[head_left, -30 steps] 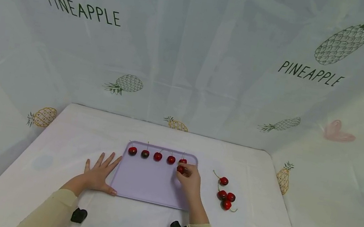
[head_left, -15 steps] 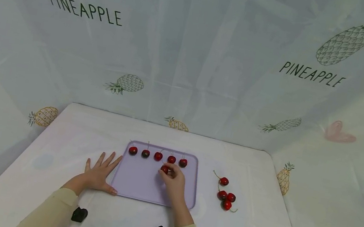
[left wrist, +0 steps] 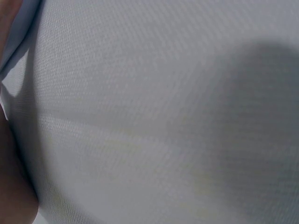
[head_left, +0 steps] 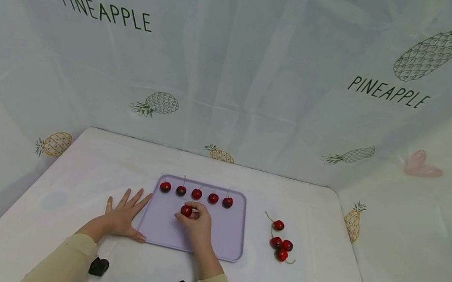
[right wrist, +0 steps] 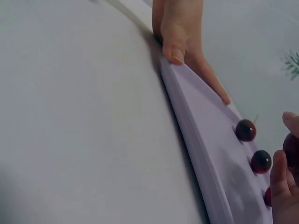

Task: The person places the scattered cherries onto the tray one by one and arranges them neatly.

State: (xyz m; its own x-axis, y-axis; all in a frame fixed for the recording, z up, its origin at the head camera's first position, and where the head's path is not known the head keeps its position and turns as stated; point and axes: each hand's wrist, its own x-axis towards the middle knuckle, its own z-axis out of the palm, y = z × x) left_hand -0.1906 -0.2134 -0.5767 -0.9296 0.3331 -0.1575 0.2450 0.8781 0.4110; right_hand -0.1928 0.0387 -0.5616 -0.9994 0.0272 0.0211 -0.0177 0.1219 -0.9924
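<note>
My right hand (head_left: pixel 198 226) pinches a cherry (head_left: pixel 186 210) between thumb and fingers, above the left-middle part of a lilac tray (head_left: pixel 213 243). In the right wrist view that held cherry (right wrist: pixel 291 148) shows at the right edge. Along the tray's far side stands a row of several dark red cherries, from a left one (head_left: pixel 165 187) to a right one (head_left: pixel 227 202), stems pointing away. My left hand (head_left: pixel 122 217) lies with fingers spread at the tray's left edge, its thumb touching the near left corner. The left wrist view shows mostly blurred white cloth (left wrist: pixel 140 116).
Right of the tray, several loose cherries lie on the white table (head_left: pixel 320 276): a single one (head_left: pixel 278 225) farther back and a cluster (head_left: pixel 281 248) nearer. A pineapple-print curtain (head_left: pixel 239 63) rises behind the table. Black wrist cameras (head_left: pixel 99 267) sit by both sleeves.
My right hand has moved left across the tray with the cherry pinched in it, from near the row's right end to the left-middle. The left hand has stayed in place.
</note>
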